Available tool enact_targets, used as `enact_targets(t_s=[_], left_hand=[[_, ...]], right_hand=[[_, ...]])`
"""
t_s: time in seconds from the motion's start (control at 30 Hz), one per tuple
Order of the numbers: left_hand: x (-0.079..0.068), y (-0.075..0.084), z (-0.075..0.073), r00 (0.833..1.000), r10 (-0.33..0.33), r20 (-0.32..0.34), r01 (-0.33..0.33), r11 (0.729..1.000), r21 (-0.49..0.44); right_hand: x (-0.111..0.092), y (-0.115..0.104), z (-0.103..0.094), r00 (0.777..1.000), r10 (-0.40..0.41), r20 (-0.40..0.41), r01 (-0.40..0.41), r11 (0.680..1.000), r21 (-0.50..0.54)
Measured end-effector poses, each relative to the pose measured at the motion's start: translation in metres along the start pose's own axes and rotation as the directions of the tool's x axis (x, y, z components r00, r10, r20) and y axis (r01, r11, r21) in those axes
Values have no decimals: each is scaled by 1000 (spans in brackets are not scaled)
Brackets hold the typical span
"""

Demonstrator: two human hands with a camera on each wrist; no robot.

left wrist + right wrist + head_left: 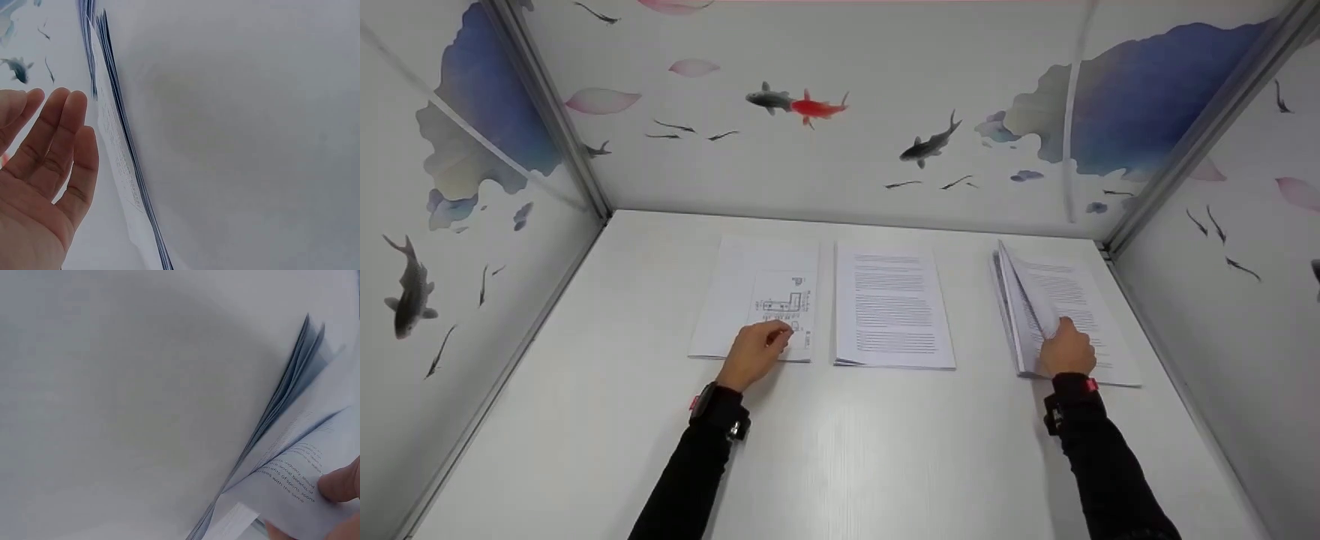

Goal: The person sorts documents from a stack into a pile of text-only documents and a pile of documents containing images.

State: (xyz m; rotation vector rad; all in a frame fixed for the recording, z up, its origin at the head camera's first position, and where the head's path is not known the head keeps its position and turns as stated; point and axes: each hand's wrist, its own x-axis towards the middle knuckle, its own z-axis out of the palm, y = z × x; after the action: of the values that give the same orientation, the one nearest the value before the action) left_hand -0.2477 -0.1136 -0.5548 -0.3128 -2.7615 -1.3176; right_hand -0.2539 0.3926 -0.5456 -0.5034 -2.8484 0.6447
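My left hand (754,351) hovers over the front right part of the left paper stack (727,300), whose top sheet carries a line diagram. In the left wrist view its fingers (50,135) are loosely bent with nothing between them. On the right, my right hand (1067,351) pinches a lifted page (1039,304) of the right paper stack (1110,352) near its front. That page curves up from the stack, and printed text shows beside the thumb (340,486) in the right wrist view. Several sheet edges (281,388) fan apart on the left side of this stack.
A middle paper stack (892,300) with printed lines lies between the other two. The white table (855,457) is bordered at the back and both sides by white panels with painted fish (926,145) and blue shapes. Metal rails (547,105) run along the corners.
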Motion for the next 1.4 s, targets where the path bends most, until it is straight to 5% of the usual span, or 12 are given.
enact_targets(t_s=[0.33, 0.77, 1.07, 1.3, 1.4], left_hand=[[-1, 0, 2, 1000, -10, -4, 10, 1000, -12], [-3, -2, 4, 1000, -24, 19, 25, 999, -47], [-2, -6, 5, 1000, -12, 17, 13, 998, -58], [-1, -4, 5, 1000, -12, 22, 14, 997, -81], [-1, -4, 5, 999, -27, 27, 29, 996, -82]], right_hand=[[3, 3, 1, 989, -145, 24, 146, 987, -71], [-3, -12, 16, 987, -146, 62, 156, 964, -217], [0, -10, 11, 988, -132, 78, 142, 978, -150], [0, -5, 16, 976, -209, -58, 202, 974, -104], [0, -4, 14, 975, -215, -54, 208, 972, -106]])
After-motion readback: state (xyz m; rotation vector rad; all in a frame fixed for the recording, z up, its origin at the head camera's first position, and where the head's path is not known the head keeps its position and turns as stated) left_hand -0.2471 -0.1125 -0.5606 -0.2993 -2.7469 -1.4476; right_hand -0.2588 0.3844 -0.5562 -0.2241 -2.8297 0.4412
